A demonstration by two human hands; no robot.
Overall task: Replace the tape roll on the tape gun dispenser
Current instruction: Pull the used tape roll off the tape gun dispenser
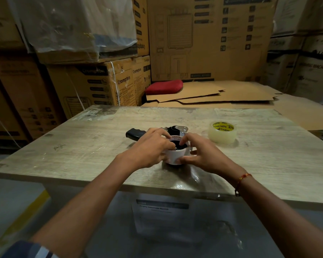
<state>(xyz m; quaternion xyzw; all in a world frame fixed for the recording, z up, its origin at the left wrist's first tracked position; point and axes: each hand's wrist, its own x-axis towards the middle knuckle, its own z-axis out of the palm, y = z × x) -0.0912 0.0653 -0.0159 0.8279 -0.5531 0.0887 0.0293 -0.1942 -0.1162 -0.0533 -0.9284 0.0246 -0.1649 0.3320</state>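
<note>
Stacked cardboard boxes wall in your view, with flattened cardboard sheets lying behind your work spot and a red cushion resting on their left end. In front of you is the pale, worn wood-grain surface, its near edge just below your forearms.

At the middle of that surface lies the tape gun dispenser, on its side, black handle pointing left and its metal front plate toward the far edge. The white spent core sits on the dispenser's hub, at the end nearest you.

Your left hand curls around the core's left side, fingertips at its top rim. Your right hand grips the right side, thumb against the core's lower wall and index finger hooked over the rim; a red thread bracelet circles that wrist.

The new tape roll, clear with a yellow printed core, lies flat on the surface to the right, well apart from both hands.
</note>
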